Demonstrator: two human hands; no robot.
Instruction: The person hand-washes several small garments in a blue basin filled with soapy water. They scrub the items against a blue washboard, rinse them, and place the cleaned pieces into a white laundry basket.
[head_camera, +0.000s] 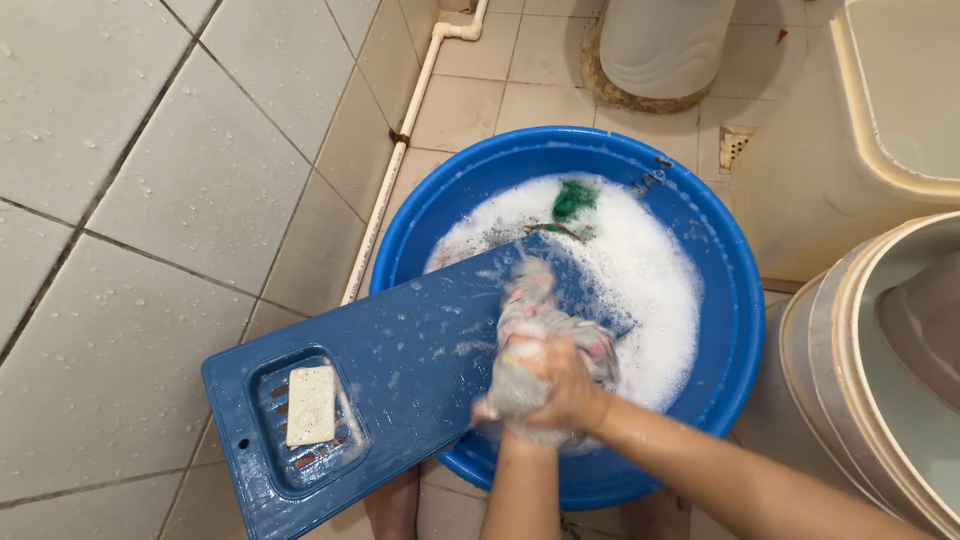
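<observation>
Both my hands are clenched together on a wet, pale patterned cloth (535, 305) pressed against a blue washboard (400, 370). My right hand (560, 385) wraps over the bunched cloth from the right. My left hand (515, 415) grips it from below and is mostly hidden under the cloth and the other hand. The board leans into a round blue basin (730, 300) full of white suds. A green piece of fabric (575, 200) pokes out of the foam at the far side.
A pale bar of soap (311, 405) lies in the washboard's recessed tray. A white pipe (395, 160) runs along the tiled wall on the left. A cream bucket (880, 370) stands at right, a pedestal base (655, 50) behind the basin, and a floor drain (733, 145) nearby.
</observation>
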